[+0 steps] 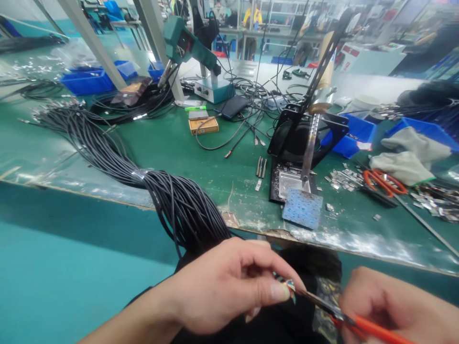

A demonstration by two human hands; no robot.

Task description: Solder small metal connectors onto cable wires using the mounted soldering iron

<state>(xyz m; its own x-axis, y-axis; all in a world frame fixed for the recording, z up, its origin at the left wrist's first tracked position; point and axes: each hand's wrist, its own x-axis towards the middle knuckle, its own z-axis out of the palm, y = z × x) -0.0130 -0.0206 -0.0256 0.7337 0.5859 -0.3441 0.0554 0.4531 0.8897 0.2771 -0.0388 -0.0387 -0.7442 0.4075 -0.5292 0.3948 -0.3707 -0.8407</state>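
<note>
Over my lap, my left hand (229,286) pinches a cable end between thumb and fingers. Thin coloured wires (290,288) stick out past the thumb. My right hand (387,301) is closed on orange-handled scissors (326,306), whose dark blades reach to the wires at my left fingertips. Whether the blades touch the wires cannot be made out. A thick bundle of black cables (182,203) lies along the table and hangs over its front edge behind my left hand. The far end of the held cable is hidden.
On the green table (154,143) stand a soldering iron (310,148) in a black stand, a blue sponge (303,209) and a green soldering tool (188,48). Other orange-handled scissors (385,184), gloves (409,153), loose metal connectors (344,178) and blue bins (86,83) lie around.
</note>
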